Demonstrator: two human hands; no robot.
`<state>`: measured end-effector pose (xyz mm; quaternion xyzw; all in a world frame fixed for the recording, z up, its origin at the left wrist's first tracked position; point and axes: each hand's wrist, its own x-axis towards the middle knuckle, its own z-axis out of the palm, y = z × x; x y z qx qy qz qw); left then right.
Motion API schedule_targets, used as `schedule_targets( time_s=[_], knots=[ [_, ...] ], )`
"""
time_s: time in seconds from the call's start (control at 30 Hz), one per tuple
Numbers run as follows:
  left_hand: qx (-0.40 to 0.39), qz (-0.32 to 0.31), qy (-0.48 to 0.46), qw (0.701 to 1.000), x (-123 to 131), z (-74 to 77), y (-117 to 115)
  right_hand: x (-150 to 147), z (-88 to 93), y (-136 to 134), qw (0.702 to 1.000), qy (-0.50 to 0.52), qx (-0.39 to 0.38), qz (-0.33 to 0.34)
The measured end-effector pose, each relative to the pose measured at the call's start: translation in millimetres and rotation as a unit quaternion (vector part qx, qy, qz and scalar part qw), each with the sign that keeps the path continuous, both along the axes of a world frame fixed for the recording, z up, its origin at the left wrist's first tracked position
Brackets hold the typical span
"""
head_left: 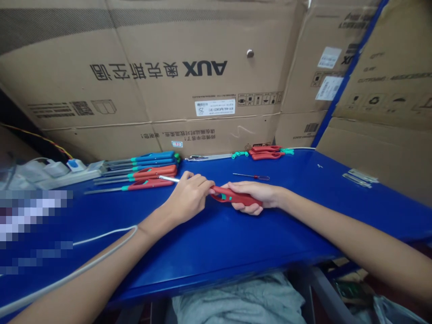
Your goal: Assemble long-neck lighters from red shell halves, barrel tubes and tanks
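My right hand (266, 192) is wrapped around the red handle of a long-nosed lighter (243, 198), which has green parts by its trigger opening. At the handle's front end, my left hand (189, 197) is closed round the metal tube (168, 178), whose tip sticks out to the left. The join between tube and handle is hidden by the left fingers. Left of that hand lies a stack of lighters with red handles (145, 184) and blue handles (155, 156). Behind my right hand lies a thin screwdriver (253, 176) with a reddish handle.
Along the back of the blue table (209, 252) lie metal tubes (211, 157), small green caps (240, 155) and red lighter handles (268, 155). A power strip (70, 177) stands at left. A white cable (84, 268) crosses my left forearm. Cardboard walls (151, 36) enclose the back and right.
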<state>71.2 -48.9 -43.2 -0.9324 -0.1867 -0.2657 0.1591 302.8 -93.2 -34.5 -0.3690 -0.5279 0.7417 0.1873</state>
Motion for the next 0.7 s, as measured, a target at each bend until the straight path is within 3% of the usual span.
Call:
schedule_targets(
  time_s=[0.13,0.4,0.7],
  knots=[
    [0.015,0.000,-0.006,1.000,1,1.4,-2,-4,0.9,-2,1.000,-0.009,-0.006,-0.002],
    [0.023,0.003,0.006,1.000,2,-0.2,-2,-16,1.0,-13,0.995,-0.056,0.070,-0.048],
    [0.022,0.003,0.005,1.000,1,-1.0,0,-13,2.7,-10,0.997,-0.049,0.059,-0.024]
  ],
)
